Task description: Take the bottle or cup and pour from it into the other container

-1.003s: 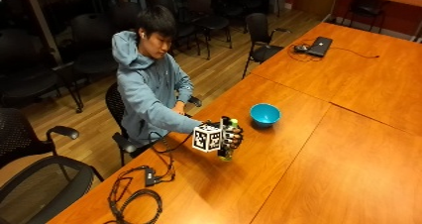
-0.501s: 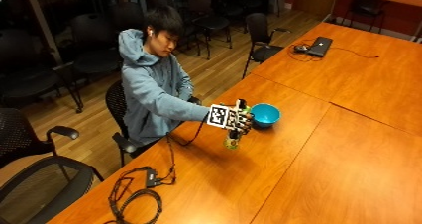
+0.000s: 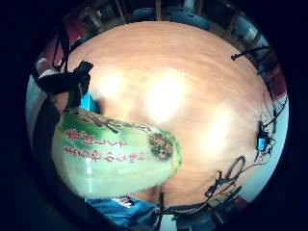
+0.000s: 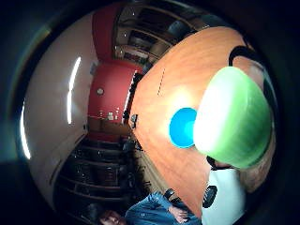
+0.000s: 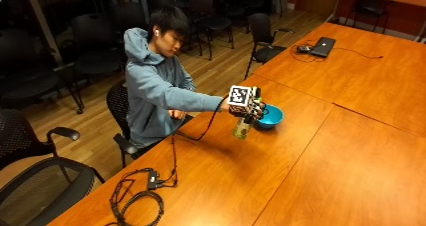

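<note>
Outside view: gloved right hand wrapped round a green bottle, held upright above the table, right beside the blue bowl. Bottle's close to the palm cam btw.

room dim, warm overhead light. bright glare patches on the table in my little finger side view. bottle close to my palm, soft and blurred. ceiling light strips streak in the thumb side view; edges bend strongly.

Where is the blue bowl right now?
In the outside view the blue bowl sits on the wooden table, right beside the green bottle held up by the gloved right hand.
</note>
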Motion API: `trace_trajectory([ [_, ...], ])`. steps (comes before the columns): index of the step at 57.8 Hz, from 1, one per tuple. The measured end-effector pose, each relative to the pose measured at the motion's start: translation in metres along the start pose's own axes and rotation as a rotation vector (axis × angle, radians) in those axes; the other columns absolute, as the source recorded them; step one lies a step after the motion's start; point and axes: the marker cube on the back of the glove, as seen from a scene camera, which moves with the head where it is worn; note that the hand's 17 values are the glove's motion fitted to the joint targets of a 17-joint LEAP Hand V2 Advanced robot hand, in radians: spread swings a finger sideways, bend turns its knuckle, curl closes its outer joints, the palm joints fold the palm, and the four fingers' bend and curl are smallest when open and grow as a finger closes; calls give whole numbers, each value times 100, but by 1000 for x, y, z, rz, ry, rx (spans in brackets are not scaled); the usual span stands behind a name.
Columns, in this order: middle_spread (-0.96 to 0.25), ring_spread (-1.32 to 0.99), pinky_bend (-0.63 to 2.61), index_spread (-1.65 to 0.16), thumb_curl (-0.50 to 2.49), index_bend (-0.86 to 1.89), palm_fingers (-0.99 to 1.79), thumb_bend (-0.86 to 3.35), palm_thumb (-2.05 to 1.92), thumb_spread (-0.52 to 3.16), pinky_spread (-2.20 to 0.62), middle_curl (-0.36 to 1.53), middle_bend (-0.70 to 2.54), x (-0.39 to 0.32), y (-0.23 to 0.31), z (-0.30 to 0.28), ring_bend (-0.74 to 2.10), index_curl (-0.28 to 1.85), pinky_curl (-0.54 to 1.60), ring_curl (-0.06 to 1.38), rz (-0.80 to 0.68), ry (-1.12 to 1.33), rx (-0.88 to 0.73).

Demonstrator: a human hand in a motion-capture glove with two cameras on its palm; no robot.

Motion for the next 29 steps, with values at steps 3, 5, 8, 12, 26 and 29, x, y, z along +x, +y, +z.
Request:
trace_trajectory([
  [3,-5,-17,38,-9,71,19,120,-4,109,15,-19,53,23,-5,-4,-1,38,52,36,48,-7,25,-13],
  [5,-5,-17,38,-9,71,19,120,-4,109,15,-19,53,23,-9,-4,0,38,52,36,48,-13,43,-29],
  [8,-5,-17,38,-9,71,19,120,-4,109,15,-19,53,23,-14,-7,2,38,52,36,48,-13,70,-41],
  [12,-5,-17,38,-9,71,19,120,-4,109,15,-19,53,23,-22,-10,7,38,52,36,48,-18,95,-51],
  [26,-5,-17,38,-9,71,19,120,-4,109,15,-19,53,22,-35,-14,23,38,52,36,48,-22,115,-95],
  [29,-5,-17,38,-9,71,19,120,-4,109,15,-19,53,22,-38,-17,28,38,52,36,48,-28,114,-89],
])
